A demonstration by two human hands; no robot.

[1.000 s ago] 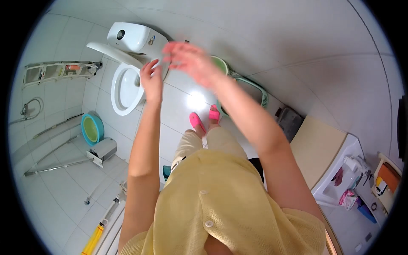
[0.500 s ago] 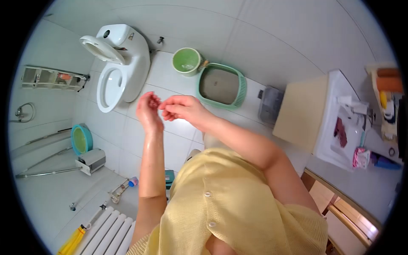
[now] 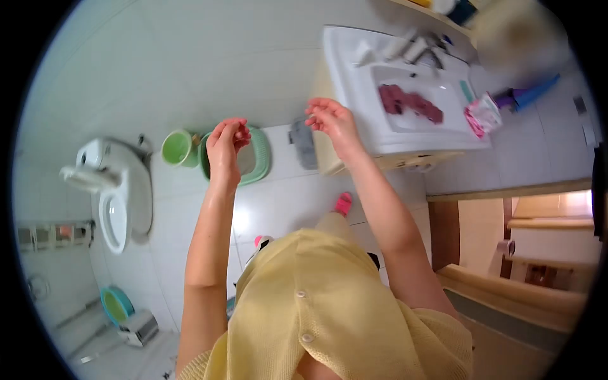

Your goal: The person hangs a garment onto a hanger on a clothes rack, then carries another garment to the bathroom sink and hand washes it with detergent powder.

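Left hand [image 3: 227, 142], left of centre in the upper half of the frame, has its fingers loosely curled, with nothing visible in it; right hand [image 3: 335, 126], just right of centre, is half open with bent fingers, also holding nothing that shows; the two are well apart; the nearest things are the pale green plastic tub with a slotted rim [image 3: 261, 155], behind the left hand, and the white rectangular washbasin [image 3: 345, 69] in the upper right; a crumpled dark red cloth [image 3: 410, 103] lies in its bowl; the likeliest trouble is a knuckle knocked on the basin's left edge, if the right hand swings sideways while low; the skin looks shiny, perhaps wet, so drips could make the glossy white floor tiles [image 3: 291, 196] slick under the bright pink slipper [image 3: 343, 204]; a careless step might also catch the tub or the translucent grey plastic box [image 3: 305, 145] beside the cabinet; the basin's front edge bounds the room at right, the tub's rim at upper left; the freest space is the bare tile at centre, between the forearms
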